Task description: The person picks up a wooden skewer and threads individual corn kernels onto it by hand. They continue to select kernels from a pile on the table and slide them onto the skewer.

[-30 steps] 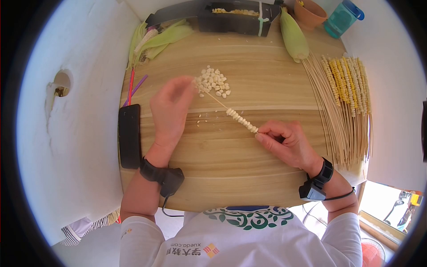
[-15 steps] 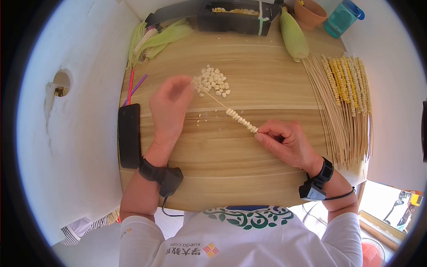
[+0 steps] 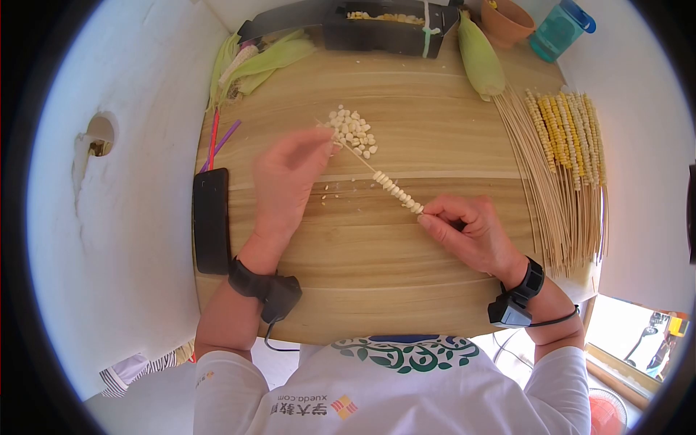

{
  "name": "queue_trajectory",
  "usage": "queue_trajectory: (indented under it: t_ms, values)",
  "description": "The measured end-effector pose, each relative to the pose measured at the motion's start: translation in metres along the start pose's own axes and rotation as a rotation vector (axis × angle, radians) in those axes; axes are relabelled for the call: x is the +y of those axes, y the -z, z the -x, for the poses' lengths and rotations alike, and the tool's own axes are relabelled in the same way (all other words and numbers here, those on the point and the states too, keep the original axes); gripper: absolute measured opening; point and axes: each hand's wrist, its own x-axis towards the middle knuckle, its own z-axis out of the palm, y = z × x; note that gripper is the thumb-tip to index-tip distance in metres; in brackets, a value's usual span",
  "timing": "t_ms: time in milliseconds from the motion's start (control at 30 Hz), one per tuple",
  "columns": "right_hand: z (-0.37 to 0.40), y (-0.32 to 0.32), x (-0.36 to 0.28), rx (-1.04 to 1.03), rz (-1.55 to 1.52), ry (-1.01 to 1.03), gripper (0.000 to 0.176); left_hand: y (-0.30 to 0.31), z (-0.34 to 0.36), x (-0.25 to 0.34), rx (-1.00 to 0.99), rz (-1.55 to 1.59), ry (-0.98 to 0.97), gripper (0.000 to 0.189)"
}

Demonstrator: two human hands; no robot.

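Observation:
A thin bamboo skewer (image 3: pixel 361 159) slants across the middle of the table with a row of pale corn kernels (image 3: pixel 397 191) threaded on its lower part. My right hand (image 3: pixel 467 230) pinches the skewer at the lower end of that row. Near the far end, the fingers of my left hand (image 3: pixel 297 163) close around the stick. This hand is smeared by motion, and whether a kernel is between its fingertips cannot be made out. Just beyond the left fingertips lies a pile of loose corn kernels (image 3: pixel 355 130), partly behind them.
Bare skewers (image 3: pixel 533 174) and skewers strung with corn (image 3: pixel 565 134) lie at the right. At the back are a black box (image 3: pixel 377 36), a corn cob in husk (image 3: pixel 478 61), a clay pot (image 3: pixel 506 23) and a blue bottle (image 3: pixel 560 30). A black phone (image 3: pixel 211 221) lies left.
My left hand has moved right and slightly down along the skewer, toward the threaded kernels. The skewer has shifted slightly right; my right hand keeps its hold in nearly the same place.

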Motion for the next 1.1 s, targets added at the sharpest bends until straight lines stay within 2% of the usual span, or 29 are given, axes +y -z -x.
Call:
queue_trajectory:
  t_ms: [467, 567, 633, 1100]
  values:
    - [0.000, 0.000, 0.001, 0.022, 0.001, -0.003, 0.011, -0.006, 0.007, 0.008, -0.160, 0.009, 0.068, 0.017]
    - [0.000, 0.000, 0.001, 0.020, -0.012, -0.025, 0.011, -0.010, 0.009, 0.012, -0.247, 0.030, 0.131, 0.018]
    - [0.000, 0.000, 0.001, 0.019, -0.009, -0.038, 0.011, -0.011, 0.010, 0.007, -0.348, 0.009, 0.062, 0.019]
    - [0.000, 0.000, 0.000, 0.017, -0.096, -0.107, 0.013, -0.008, 0.009, 0.006, -0.417, 0.082, 0.059, 0.020]
